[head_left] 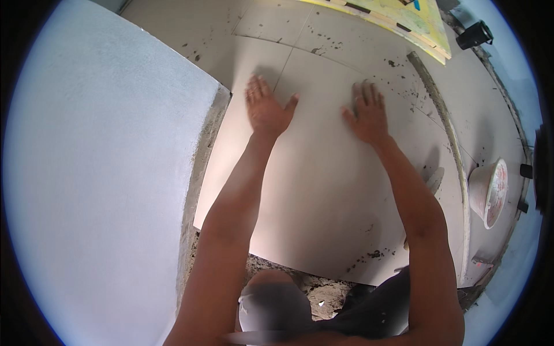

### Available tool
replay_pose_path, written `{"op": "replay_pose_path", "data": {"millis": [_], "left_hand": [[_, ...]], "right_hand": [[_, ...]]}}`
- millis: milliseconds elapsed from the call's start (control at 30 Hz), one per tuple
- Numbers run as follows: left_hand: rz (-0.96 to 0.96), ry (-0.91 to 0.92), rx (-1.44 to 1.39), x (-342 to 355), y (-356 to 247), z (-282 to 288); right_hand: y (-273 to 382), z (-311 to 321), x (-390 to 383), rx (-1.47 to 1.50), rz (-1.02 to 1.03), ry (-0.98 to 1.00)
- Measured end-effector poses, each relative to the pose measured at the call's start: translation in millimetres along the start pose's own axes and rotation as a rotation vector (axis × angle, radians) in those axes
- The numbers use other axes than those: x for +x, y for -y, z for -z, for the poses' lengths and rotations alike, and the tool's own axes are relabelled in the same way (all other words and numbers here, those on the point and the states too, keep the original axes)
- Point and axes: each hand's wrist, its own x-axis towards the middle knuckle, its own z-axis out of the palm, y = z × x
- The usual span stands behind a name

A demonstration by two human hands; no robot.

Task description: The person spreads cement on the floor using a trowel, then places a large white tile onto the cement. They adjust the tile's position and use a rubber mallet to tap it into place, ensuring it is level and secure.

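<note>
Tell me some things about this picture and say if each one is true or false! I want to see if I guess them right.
1. The left hand and right hand are both over the large pale floor tile. True.
2. The white bucket is off to the person's left. False: the bucket is on the right.
3. The person wears thick gloves. False: both hands are bare.
4. A long, narrow, stained bar lies to the right of the right hand. True.
5. The left hand is curled into a fist. False: it is open, with its thumb held out.
</note>
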Motion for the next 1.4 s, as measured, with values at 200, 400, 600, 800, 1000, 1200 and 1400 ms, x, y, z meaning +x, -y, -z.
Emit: {"op": "replay_pose_path", "data": {"millis": [200, 400, 600, 800, 1000, 1200, 1400], "left_hand": [[0.079, 0.105, 0.072, -187.7, 4.8, 103.9], [0.099, 0.311, 0.286, -166.6, 5.7, 59.5], [0.213, 0.304, 0.199, -171.8, 7.2, 61.3], [0.402, 0.114, 0.234, -78.2, 2.4, 18.2], [0.388, 0.174, 0.148, -69.3, 1.9, 22.1], [0.383, 0.242, 0.136, -59.9, 5.4, 24.0], [0.390, 0.220, 0.096, -58.3, 13.1, 24.3]], "right_hand": [[113.3, 85.2, -54.9, 0.421, 0.674, 0.075], [53.4, -5.9, 32.2, 0.066, 0.193, 0.017], [47.9, -16.3, 37.0, 0.099, 0.200, 0.141], [45.7, -7.3, 50.3, 0.162, 0.211, 0.058], [47.1, 2.1, 57.2, 0.237, 0.185, 0.149], [45.3, 3.3, 66.6, 0.211, 0.154, 0.297], [50.4, -1.5, 70.6, 0.189, 0.169, 0.336]]}}
